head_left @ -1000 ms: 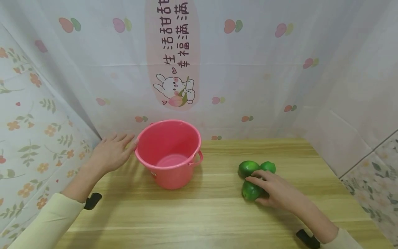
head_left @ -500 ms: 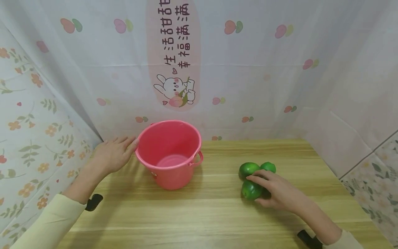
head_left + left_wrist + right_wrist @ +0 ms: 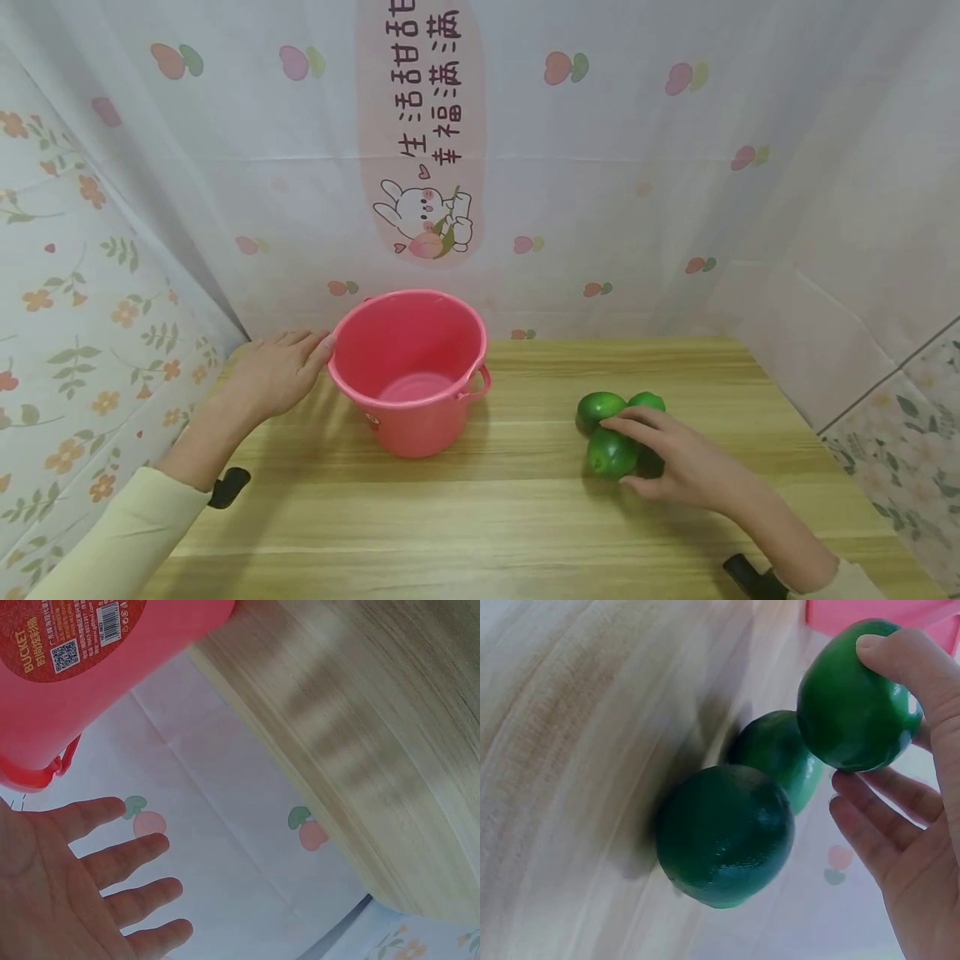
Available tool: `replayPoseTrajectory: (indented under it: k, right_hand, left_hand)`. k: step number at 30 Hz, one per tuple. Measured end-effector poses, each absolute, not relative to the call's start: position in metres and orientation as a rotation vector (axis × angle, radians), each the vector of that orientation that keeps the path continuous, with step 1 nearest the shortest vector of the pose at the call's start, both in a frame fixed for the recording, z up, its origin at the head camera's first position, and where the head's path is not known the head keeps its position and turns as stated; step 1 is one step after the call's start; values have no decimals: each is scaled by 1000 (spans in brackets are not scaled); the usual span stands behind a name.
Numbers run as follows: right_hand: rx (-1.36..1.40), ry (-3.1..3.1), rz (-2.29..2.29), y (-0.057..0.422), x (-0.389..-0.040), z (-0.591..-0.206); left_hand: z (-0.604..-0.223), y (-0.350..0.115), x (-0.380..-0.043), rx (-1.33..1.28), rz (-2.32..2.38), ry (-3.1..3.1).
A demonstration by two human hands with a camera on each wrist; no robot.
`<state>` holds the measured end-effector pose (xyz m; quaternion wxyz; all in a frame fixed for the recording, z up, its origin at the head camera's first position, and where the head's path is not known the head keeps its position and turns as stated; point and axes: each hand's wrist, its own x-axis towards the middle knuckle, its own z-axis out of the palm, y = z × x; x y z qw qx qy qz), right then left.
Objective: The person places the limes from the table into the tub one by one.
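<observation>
My right hand (image 3: 686,461) pinches a glossy green lime-like fruit (image 3: 853,701) between thumb and fingers. In the right wrist view this fruit is raised off the tabletop. Other green fruits of the same kind lie close around it: one to the left in the head view, an oval one (image 3: 600,411); a brighter one (image 3: 647,403) behind the hand; and a dark one (image 3: 724,834) partly hidden under the fingers. My left hand (image 3: 273,372) is beside a pink bucket (image 3: 420,429), its thumb at the rim. Four spread fingers show in the left wrist view.
The bucket stands upright on the wood-grain table (image 3: 450,533), with nothing visible inside and its handle (image 3: 477,385) on the right side. A patterned white curtain (image 3: 600,192) hangs behind the table, and floral cloth (image 3: 97,333) covers the left side.
My right hand has drawn slightly right and up with the fruit, which now sits a little higher off the table. The left hand keeps its place at the bucket.
</observation>
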<state>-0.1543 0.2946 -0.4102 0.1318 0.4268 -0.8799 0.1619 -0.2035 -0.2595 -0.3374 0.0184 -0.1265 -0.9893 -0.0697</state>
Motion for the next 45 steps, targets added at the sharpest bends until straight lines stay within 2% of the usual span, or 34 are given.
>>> replayPoseTrajectory:
  k: [26, 45]
  right_hand:
    - [1227, -2484, 577, 302, -165, -393]
    - [1268, -2385, 577, 285, -176, -372]
  left_hand:
    - [-341, -259, -203, -438, -326, -3029]
    - [-342, -258, -202, -448, -368, -3029]
